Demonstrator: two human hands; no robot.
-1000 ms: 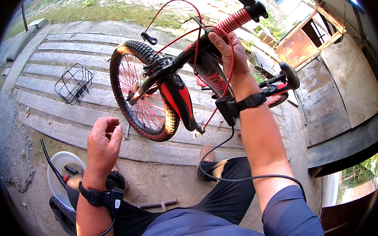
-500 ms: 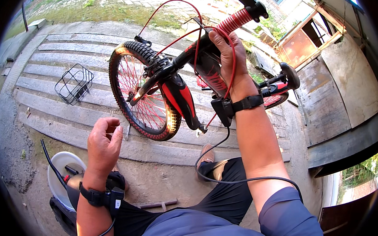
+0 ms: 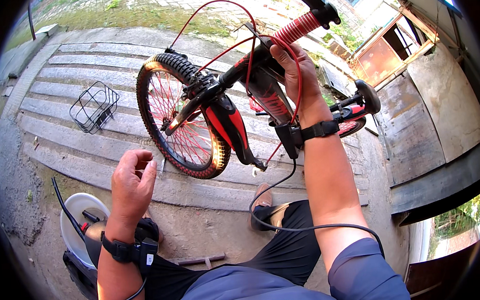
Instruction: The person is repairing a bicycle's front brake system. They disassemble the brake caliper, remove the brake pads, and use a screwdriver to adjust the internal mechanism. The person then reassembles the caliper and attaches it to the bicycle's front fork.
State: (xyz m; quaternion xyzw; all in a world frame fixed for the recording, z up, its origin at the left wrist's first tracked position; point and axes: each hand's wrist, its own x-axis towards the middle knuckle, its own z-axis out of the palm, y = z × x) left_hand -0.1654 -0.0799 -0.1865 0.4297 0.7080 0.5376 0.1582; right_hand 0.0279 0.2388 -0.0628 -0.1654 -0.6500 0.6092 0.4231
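A black and red bicycle (image 3: 226,126) stands tilted ahead of me. Its knobbly front wheel (image 3: 144,109) has red spokes. My right hand (image 3: 299,72) is closed round the dark bar just below the red-striped handlebar grip (image 3: 297,27); the thumb lies on the near side and most fingers are hidden behind. Red cables (image 3: 298,91) loop past this hand. Over my left knee, my left hand (image 3: 133,181) hovers with fingers loosely curled and thumb apart, and no object shows in it. A black strap with a small box circles each wrist.
On the ridged concrete lies a black wire basket (image 3: 94,106). Beside my left leg stands a white bucket (image 3: 73,207) with dark tools in it. A short metal bar (image 3: 200,259) is on the ground between my legs. Wooden boards (image 3: 414,128) line the right side.
My right hand has shifted slightly right and down along with the bar. The front wheel has turned a little, and the dark part behind its top is now hidden. My left hand stays put.
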